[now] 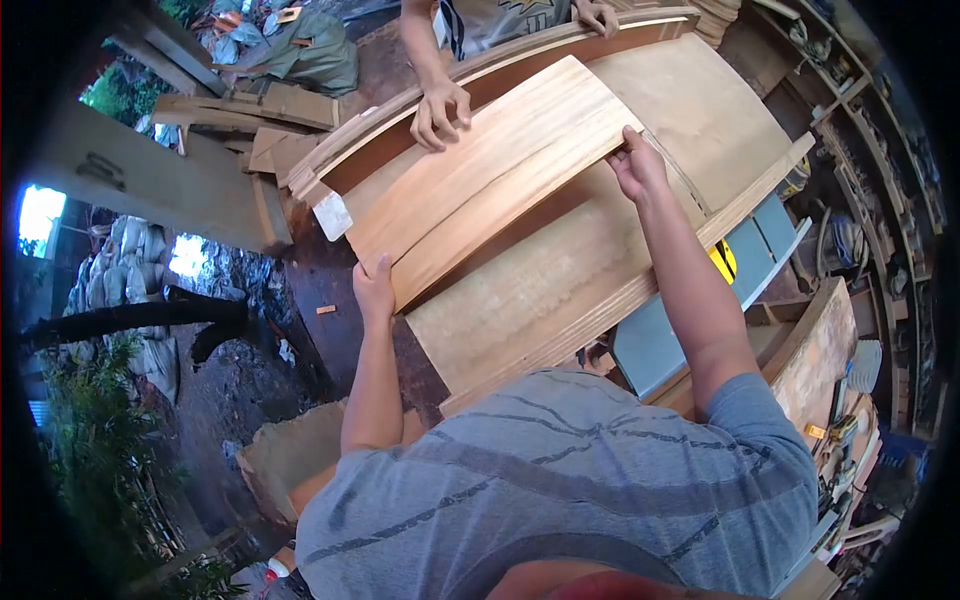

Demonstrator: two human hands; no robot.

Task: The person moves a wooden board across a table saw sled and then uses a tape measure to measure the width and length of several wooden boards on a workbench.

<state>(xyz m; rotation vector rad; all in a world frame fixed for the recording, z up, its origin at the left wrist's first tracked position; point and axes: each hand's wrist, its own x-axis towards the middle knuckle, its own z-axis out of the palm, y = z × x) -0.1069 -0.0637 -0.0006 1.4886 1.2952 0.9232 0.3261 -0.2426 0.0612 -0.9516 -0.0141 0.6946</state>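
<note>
A wide, pale wooden board (500, 165) with a dark grain line lies tilted across a long wooden frame (550, 345), its near edge raised off the plywood panel (540, 285) below. My left hand (375, 290) grips the board's near left corner, thumb on top. At the near right corner, my right hand (637, 165) pinches the edge between thumb and fingers. A co-worker's hand (440, 115) rests on the board's far side, and that person's other hand (597, 17) touches the frame's far rail (480, 75).
Cut boards (250, 110) are stacked at the upper left. Filled sacks (125, 265) are piled at the far left. A blue-grey panel (665, 335) stands under the frame's near side. Shelves with tools (870, 200) line the right, and a wooden box (810, 340) sits below them.
</note>
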